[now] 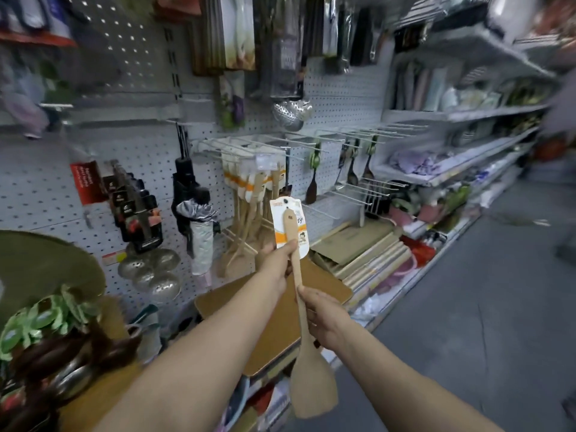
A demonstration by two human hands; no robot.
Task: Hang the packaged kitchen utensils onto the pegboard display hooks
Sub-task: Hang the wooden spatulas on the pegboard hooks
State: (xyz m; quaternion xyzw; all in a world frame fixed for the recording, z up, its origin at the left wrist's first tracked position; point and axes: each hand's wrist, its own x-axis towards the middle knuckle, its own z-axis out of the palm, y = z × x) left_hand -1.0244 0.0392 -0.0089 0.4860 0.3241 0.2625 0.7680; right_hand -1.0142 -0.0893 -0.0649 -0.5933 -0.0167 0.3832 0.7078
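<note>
Both hands hold one packaged wooden spatula (pixel 304 307) in front of the pegboard (pixel 343 98). The left hand (pixel 276 265) has its fingers closed around the lower edge of the header card (pixel 290 226), where the handle top is fixed. The right hand (pixel 321 316) grips the middle of the handle, and the blade hangs down, near to the camera.

I judge that the task is partly done. A row of the same wooden spatulas (pixel 249 210) already hangs on hooks just behind the card, a little to the left. The spatula in the hands is not yet on any hook; the hole at the top of its card is free and lies below the hook level. To the right, several wire hooks (pixel 358 134) carry only a few dark spoons (pixel 352 169), so there is place left. How many pieces wait to be hung, the picture does not show.

About writing: the card is white and orange with a small cartoon figure and some characters, too blurred to read. A red label (pixel 84 182) on the far left also has white text, not readable.
</note>
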